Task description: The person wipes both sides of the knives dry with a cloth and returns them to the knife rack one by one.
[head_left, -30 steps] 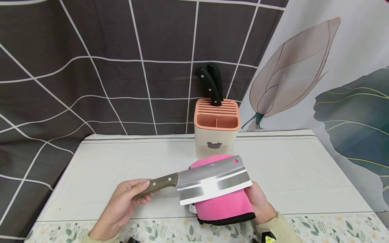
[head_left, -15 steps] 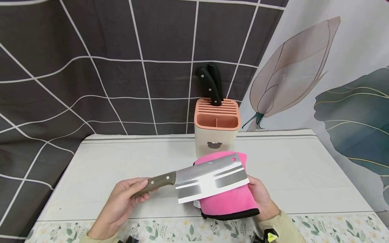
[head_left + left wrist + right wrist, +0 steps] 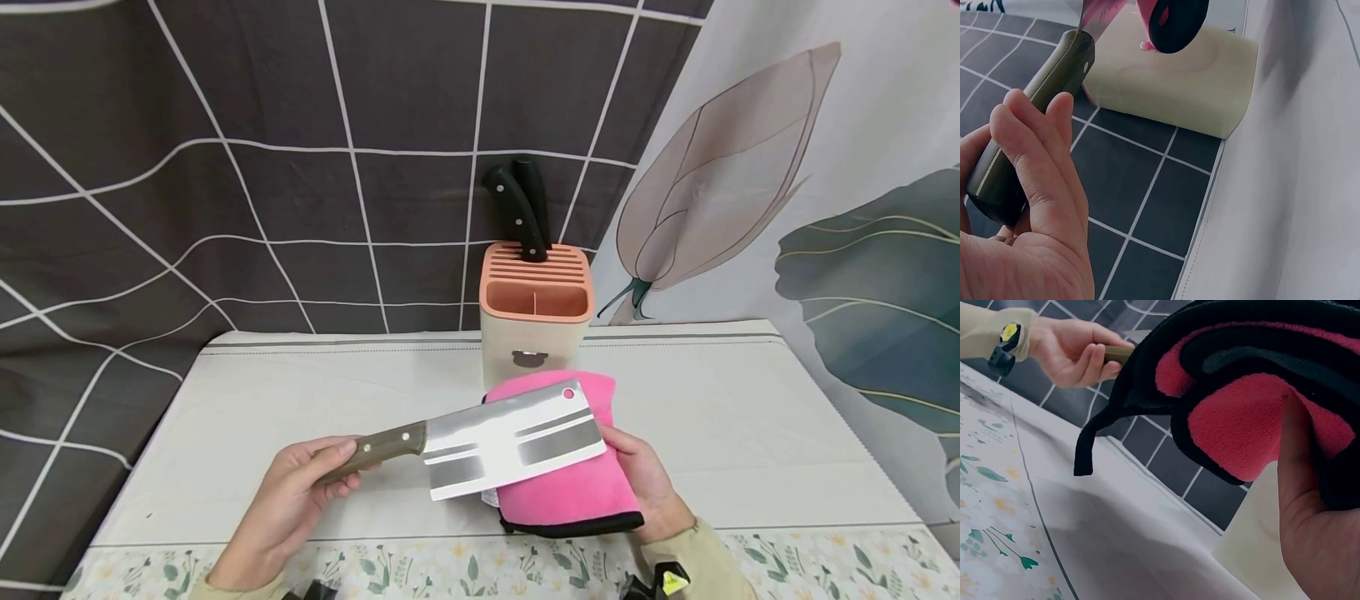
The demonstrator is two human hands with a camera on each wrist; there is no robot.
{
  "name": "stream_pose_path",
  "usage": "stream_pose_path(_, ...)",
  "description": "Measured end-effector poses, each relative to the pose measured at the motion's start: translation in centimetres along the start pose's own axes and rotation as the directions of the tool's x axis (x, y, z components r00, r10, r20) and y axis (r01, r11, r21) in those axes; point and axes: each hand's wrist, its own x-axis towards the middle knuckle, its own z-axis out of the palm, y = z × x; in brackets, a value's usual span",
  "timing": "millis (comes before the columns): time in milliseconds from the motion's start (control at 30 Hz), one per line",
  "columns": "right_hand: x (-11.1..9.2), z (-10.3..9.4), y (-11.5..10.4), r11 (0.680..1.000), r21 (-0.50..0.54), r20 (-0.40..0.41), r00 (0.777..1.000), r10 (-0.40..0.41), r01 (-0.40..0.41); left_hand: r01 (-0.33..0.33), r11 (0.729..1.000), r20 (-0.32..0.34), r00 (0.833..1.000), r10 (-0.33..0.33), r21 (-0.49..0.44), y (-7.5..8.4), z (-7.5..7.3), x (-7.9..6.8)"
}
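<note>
A cleaver (image 3: 513, 442) with a broad shiny blade and a brown riveted handle is held up at a slant over the table. My left hand (image 3: 288, 492) grips its handle (image 3: 1054, 81), thumb on top. Behind the blade is a folded pink cloth (image 3: 573, 500) with black edging and a small white tag. My right hand (image 3: 648, 483) holds this cloth from its right side, near the end of the blade. In the right wrist view the fold of fleecy pink cloth (image 3: 1235, 428) hangs beside my thumb. The fingers behind the cloth are mostly hidden.
A cream knife block (image 3: 528, 342) with an orange slotted top stands just behind the cloth. Black-handled knives (image 3: 525, 208) stick out of it. The white table (image 3: 337, 383) has a floral front strip. A dark checked curtain (image 3: 300, 192) hangs behind.
The cleaver and my left hand have shifted a little to the left. The pink cloth has moved slightly right and away from me, with my right hand a little farther up its side.
</note>
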Motion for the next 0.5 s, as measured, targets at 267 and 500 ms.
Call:
stream_pose_path(267, -0.16, 0.3, -0.51, 1.0, -0.006, -0.005, 1.0, -0.006, 0.006, -0.006, 1.0, 0.001, 1.0, 0.006, -0.014, 0.12, -0.13, -0.02)
stream_pose_path(500, -0.6, 0.1, -1.04, 1.0, 0.012, -0.034, 0.999, 0.012, -0.011, 0.014, 1.0, -0.02, 1.0, -0.013, 0.017, 0.32, -0.26, -0.08)
